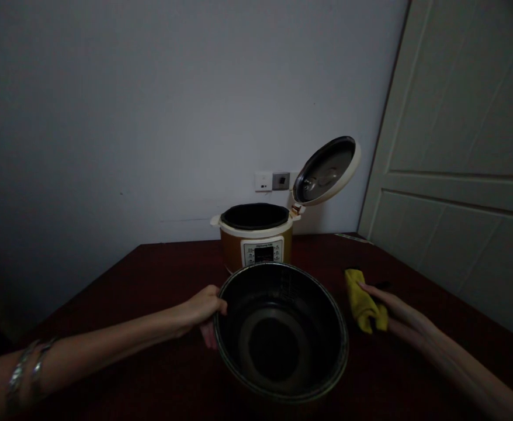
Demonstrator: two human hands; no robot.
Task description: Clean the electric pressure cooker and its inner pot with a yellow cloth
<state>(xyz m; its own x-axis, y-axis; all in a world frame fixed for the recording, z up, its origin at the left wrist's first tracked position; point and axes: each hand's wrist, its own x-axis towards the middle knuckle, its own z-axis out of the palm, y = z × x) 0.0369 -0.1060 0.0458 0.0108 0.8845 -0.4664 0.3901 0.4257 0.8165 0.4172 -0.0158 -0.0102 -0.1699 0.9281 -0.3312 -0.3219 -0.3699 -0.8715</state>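
My left hand (207, 309) grips the rim of a dark inner pot (283, 327), thumb over the edge. The pot is tilted so that its inside faces me, and no contents show in it. Something pink (208, 335), perhaps a cloth, shows under that hand against the pot's outer side. To the right of the pot, my right hand (381, 301) holds a bunched yellow cloth (361, 299), clear of the rim. Behind the pot stands an electric cooker (230, 248) with a control panel and a dark opening. Its round lid (326, 172) is raised to the right.
A dark red table (160, 269) lies under everything. The pale wall (151, 117) behind it carries a socket plate (263, 182) and a grey switch plate (281, 180). A panelled door (462, 152) rises along the right side.
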